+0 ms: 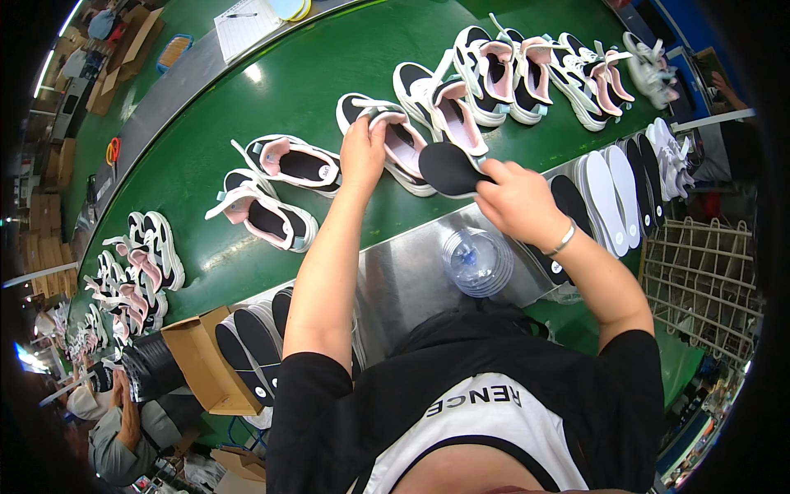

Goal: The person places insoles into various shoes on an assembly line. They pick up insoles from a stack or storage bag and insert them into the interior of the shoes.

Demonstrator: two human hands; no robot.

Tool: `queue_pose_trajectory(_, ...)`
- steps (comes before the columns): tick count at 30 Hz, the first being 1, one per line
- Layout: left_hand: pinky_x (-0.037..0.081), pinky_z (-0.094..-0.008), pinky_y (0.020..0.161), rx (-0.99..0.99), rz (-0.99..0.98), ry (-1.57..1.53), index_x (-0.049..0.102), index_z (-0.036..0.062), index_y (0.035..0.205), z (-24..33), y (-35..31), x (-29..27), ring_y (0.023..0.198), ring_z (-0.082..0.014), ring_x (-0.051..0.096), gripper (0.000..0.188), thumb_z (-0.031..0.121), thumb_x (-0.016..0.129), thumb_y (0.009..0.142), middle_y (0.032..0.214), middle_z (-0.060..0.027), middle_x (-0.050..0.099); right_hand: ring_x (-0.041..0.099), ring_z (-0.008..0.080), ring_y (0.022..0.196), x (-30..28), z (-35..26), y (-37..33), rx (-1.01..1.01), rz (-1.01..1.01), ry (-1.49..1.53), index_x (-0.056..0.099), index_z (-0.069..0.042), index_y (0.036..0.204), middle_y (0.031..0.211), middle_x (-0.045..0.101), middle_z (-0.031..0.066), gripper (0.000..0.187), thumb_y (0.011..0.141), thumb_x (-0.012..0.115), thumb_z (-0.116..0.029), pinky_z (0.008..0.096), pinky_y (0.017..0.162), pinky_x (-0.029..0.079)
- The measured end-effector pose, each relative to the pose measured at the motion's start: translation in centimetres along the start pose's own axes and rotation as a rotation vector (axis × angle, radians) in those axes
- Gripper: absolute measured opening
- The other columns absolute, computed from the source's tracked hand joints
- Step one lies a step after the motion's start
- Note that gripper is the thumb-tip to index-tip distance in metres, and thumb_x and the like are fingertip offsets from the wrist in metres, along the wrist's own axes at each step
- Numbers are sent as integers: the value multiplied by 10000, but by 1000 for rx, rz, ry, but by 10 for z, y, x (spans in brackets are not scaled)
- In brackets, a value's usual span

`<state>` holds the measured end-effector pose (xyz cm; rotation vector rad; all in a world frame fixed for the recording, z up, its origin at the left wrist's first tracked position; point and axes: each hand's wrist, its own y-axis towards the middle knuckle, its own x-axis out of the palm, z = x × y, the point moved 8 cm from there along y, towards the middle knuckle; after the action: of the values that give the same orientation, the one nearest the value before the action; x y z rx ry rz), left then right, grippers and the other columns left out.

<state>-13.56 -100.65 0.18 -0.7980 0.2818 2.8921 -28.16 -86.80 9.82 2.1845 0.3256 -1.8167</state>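
Shirt (pixel 461 350) closest. Your right hand (pixel 520 202) grips insole (pixel 448 169), long axis sideways, free end left; left hand (pixel 362 154) grips shoe (pixel 403 146), toe away-left. Tub (pixel 477 267) between forearms (pixel 329 263), second shoe (pixel 454 115) alongside.

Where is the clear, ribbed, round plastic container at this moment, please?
In the head view, the container sits right of centre on the shiny metal ledge, below the bare right hand.
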Motion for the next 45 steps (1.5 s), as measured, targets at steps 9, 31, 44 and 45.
queue_pose_trajectory(9,426,-416,624,-153,69,61,502,1,848,-16,-18,7,727,-367,552,277,268,431,825,761,-206,574,558,242,674,106,-21,89,-84,-104,-172,579,10,702,772,526,142,125,636,539,-87,319,530,483)
queue_pose_trajectory(31,409,-348,781,-164,-2,-147,409,-63,1003,-12,-40,17,893,-321,516,372,-36,483,639,949,-215,501,576,266,617,138,-6,94,-72,-154,136,597,-65,672,650,586,112,202,717,527,-249,377,568,460)
queue_pose_trajectory(44,404,-327,776,-178,10,-86,424,-39,1012,-23,-43,18,881,-285,515,358,52,513,677,938,-190,518,410,201,1116,174,-13,116,-47,-477,-67,494,-82,1096,1192,439,138,383,773,408,-268,287,924,311)
queue_pose_trajectory(45,401,-344,776,-177,-5,-71,430,-40,993,-23,-43,19,882,-309,507,337,41,504,674,941,-201,512,302,182,1197,169,-11,117,99,-649,62,414,-93,1177,1285,338,102,432,785,373,-268,276,975,236)
